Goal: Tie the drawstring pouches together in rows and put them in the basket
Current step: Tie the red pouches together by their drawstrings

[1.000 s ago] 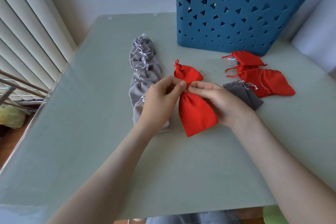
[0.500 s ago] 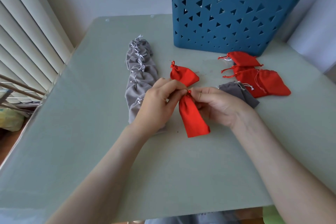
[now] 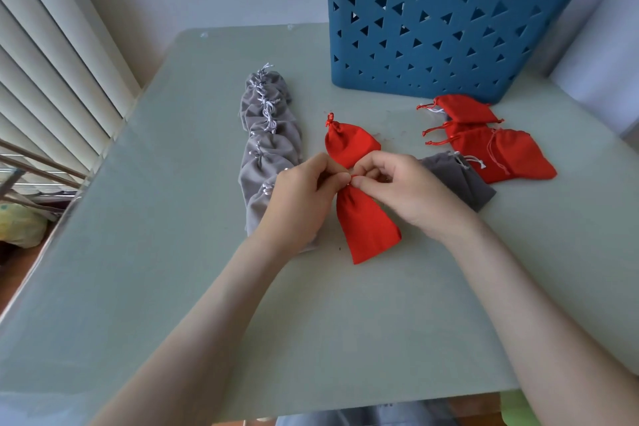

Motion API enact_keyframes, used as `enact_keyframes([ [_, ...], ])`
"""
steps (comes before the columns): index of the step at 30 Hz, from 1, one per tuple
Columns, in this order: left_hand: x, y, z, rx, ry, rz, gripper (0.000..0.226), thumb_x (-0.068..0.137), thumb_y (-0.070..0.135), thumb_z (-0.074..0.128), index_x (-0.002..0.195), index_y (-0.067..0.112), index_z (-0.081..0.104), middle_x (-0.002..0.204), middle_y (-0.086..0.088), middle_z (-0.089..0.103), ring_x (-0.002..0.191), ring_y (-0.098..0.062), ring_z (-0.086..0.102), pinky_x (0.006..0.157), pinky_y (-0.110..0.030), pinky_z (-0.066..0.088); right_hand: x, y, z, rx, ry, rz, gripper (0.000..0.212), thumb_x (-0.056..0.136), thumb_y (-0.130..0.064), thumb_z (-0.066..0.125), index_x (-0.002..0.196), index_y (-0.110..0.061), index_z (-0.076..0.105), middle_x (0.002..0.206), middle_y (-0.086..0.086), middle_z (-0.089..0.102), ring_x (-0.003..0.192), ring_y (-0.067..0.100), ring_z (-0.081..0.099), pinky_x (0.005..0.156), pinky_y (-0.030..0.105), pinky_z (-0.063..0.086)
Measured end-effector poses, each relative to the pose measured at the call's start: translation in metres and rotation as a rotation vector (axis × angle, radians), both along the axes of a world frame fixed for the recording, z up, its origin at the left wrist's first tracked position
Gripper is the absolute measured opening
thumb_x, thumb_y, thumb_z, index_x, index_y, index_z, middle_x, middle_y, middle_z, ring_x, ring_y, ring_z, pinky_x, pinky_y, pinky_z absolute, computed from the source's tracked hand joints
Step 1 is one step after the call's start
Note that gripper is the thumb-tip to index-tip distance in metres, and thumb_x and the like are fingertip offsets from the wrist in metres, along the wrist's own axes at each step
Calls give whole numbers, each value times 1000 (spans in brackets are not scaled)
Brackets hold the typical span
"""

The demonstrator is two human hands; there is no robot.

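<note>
Two red drawstring pouches lie end to end at the table's middle: a far red pouch [image 3: 349,145] and a near red pouch [image 3: 366,228]. My left hand [image 3: 297,204] and my right hand [image 3: 404,190] meet where the two join, each pinching the red drawstring there. A row of several grey pouches [image 3: 268,145] tied together lies just left of my left hand. A loose grey pouch [image 3: 460,183] sits behind my right hand. A pile of loose red pouches [image 3: 491,145] lies to the right. The blue basket [image 3: 442,28] stands at the back right.
White window blinds [image 3: 52,62] run along the left side. The pale green table [image 3: 173,270] ends close to my body at the bottom of the view. A white wall stands behind the table.
The near red pouch's neck has gathered tighter. My fingertips have closed in on the cord at the join. The view has shifted slightly, with the basket nearer the top.
</note>
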State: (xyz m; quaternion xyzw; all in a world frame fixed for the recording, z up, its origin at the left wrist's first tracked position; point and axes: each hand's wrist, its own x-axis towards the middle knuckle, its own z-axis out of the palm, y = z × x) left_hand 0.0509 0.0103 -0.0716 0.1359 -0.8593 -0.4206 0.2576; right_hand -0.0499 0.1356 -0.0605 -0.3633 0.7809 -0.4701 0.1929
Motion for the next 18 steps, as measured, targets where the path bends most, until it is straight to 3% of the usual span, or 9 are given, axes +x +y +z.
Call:
enact_keyframes([
  [2, 0, -1, 0, -58, -57, 7, 5, 89, 13, 65, 89, 9, 68, 68, 19, 57, 63, 12, 52, 62, -6, 36, 1, 0, -2, 78, 192, -35, 6, 87, -21, 66, 83, -25, 63, 73, -11, 59, 63, -6, 49, 62, 11, 35],
  [5, -1, -4, 0, -170, -71, -4, 6, 89, 12, 64, 91, 8, 68, 66, 17, 55, 57, 10, 50, 60, -5, 35, 4, -1, -3, 34, 221, -49, 8, 87, -19, 67, 83, -25, 63, 76, -10, 63, 69, -4, 54, 67, 9, 38],
  [9, -2, -2, 0, -295, -13, 5, 5, 85, 6, 64, 90, 5, 65, 71, 8, 54, 61, -4, 45, 60, -10, 34, 4, -2, -5, -53, 66, -58, 7, 87, -16, 66, 83, -20, 64, 81, -3, 71, 78, 6, 63, 78, 25, 47],
  [13, -4, 0, -5, -310, 28, 35, 4, 84, 4, 63, 87, 5, 61, 76, 6, 53, 69, -14, 47, 62, -21, 34, 5, -4, -2, -176, -118, -38, 14, 92, -10, 58, 82, -19, 61, 72, -6, 68, 70, 4, 61, 66, 20, 47],
  [18, -6, 0, -8, -327, 114, 64, 6, 85, 12, 56, 86, 5, 56, 83, 4, 51, 74, -17, 47, 66, -24, 37, 3, -3, 4, -285, -298, -51, 29, 99, -4, 38, 96, -14, 65, 83, 6, 65, 80, 12, 61, 68, 23, 48],
])
